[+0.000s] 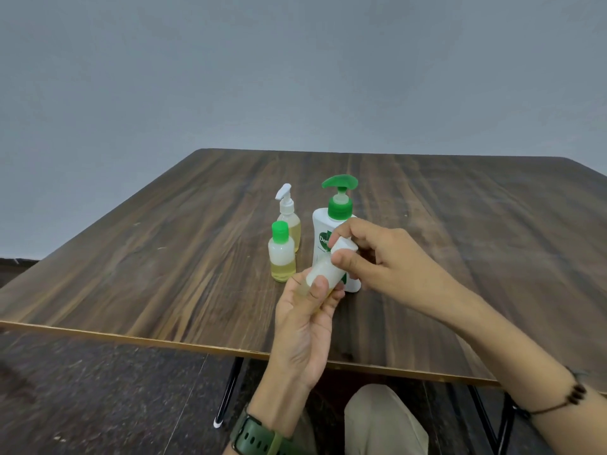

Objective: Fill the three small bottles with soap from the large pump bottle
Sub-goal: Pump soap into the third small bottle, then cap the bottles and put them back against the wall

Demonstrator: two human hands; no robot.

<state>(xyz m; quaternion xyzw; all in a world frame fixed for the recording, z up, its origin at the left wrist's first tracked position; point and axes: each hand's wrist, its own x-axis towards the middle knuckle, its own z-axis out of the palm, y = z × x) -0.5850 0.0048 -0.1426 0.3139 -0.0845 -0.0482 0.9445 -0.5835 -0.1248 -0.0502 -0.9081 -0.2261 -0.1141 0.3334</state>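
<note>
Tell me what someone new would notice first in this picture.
First, the two hands at centre: the left hand grips a small translucent bottle while the right hand pinches its white cap. Just behind stands the large white pump bottle with its green pump, and left of it a green-capped small bottle and a small spray bottle.

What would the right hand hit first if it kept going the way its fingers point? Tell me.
Probably the large pump bottle, just beyond the white cap that the right hand pinches; depth is hard to judge.
</note>
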